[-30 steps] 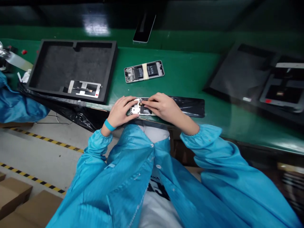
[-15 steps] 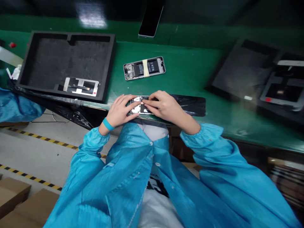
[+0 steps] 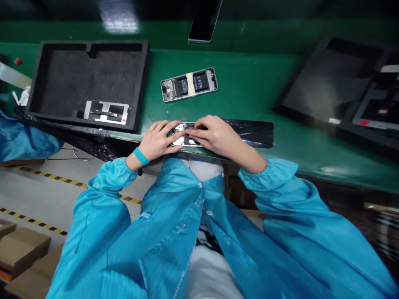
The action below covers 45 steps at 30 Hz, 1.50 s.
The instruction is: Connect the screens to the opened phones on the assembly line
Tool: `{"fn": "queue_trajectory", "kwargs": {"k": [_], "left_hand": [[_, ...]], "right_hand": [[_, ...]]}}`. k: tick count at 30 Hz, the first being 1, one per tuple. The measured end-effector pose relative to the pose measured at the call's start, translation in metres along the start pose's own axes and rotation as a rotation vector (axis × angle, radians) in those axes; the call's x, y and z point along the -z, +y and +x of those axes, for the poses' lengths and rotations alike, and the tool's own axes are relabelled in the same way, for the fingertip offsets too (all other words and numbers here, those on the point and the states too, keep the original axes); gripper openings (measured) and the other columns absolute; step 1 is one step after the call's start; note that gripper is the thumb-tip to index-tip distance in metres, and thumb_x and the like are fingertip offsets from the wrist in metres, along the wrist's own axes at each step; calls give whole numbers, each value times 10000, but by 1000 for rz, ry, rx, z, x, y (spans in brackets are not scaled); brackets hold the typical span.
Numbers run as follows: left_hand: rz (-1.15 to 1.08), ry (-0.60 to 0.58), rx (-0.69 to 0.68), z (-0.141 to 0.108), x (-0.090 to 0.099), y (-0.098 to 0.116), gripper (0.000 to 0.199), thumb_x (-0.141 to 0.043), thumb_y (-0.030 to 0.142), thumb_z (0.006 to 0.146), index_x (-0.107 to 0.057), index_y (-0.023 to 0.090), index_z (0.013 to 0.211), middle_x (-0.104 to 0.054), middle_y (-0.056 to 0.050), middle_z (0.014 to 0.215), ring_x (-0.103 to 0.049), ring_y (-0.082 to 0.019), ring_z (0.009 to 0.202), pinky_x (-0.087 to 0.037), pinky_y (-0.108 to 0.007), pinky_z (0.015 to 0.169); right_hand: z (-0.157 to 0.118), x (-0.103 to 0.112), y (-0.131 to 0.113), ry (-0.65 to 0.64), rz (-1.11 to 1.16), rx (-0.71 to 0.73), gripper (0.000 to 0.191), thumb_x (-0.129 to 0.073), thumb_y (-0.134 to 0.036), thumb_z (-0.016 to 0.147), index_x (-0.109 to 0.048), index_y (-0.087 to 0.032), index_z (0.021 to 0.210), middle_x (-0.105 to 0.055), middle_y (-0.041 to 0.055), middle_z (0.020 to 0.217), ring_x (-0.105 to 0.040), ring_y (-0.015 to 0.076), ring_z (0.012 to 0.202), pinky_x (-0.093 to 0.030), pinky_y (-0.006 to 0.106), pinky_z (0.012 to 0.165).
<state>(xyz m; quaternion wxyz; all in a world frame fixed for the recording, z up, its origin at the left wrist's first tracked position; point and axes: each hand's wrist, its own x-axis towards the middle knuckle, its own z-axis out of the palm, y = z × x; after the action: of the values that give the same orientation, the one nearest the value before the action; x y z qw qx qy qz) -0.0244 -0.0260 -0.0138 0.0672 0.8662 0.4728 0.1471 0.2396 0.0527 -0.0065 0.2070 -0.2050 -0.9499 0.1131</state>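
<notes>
An opened phone (image 3: 188,140) lies at the front edge of the green table, with its bare inner parts showing between my hands. My left hand (image 3: 160,140) rests over its left end, fingers spread along the frame and the index finger reaching to the middle. From the right, my right hand (image 3: 213,133) touches the phone's middle, its fingertips close together beside my left index fingertip; anything between them is too small to make out. Under and beyond my right wrist lies a dark glossy sheet (image 3: 254,133).
A second opened phone (image 3: 202,82) with a yellow strip lies farther back, behind it a dark-screened phone (image 3: 205,23). At left, a black foam tray (image 3: 144,79) holds a screen part (image 3: 107,112). More dark trays (image 3: 321,87) stand right; a person's blue sleeve (image 3: 28,139) shows far left.
The view has shifted slightly. Both hands stay on the phone, and the right fingertips have moved slightly over its middle, now closer against my left index finger.
</notes>
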Motion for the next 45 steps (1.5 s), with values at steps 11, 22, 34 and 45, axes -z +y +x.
{"fn": "queue_trajectory", "kwargs": {"k": [11, 22, 34, 45], "left_hand": [[-225, 123, 25, 2, 1, -16, 851, -630, 794, 945, -535, 276, 1613, -453, -206, 1671, -529, -381, 1456, -462, -572, 1204], [-7, 68, -48, 1, 2, -13, 534, -537, 645, 1060, -679, 321, 1460, -556, -148, 1636, -540, -371, 1441, -459, -574, 1179], [-89, 147, -92, 6, 8, -13, 644, -578, 656, 1034, -598, 266, 1546, -501, -196, 1670, -511, -378, 1523, -462, -601, 1221], [-177, -94, -138, 50, 7, 4, 923, -760, 410, 902, -356, 183, 1701, -638, -182, 1494, -587, -368, 1353, -516, -534, 1170]], "right_hand": [[-38, 53, 17, 62, 0, -184, 526, -554, -501, 1083, -650, -217, 1516, -674, 187, 1356, -624, 369, 1257, -547, 582, 1047], [-109, 72, 48, 98, -29, -432, 784, -548, -729, 1020, -568, -181, 1579, -645, 239, 1455, -609, 379, 1361, -496, 548, 1207], [-140, 67, 65, 202, 1, -520, 1061, -543, -944, 872, -517, -183, 1611, -631, 240, 1514, -589, 393, 1428, -441, 565, 1236], [-140, 60, 72, 107, -6, -369, 957, -632, -897, 850, -583, -274, 1575, -704, 142, 1453, -598, 444, 1413, -460, 663, 1184]]}}
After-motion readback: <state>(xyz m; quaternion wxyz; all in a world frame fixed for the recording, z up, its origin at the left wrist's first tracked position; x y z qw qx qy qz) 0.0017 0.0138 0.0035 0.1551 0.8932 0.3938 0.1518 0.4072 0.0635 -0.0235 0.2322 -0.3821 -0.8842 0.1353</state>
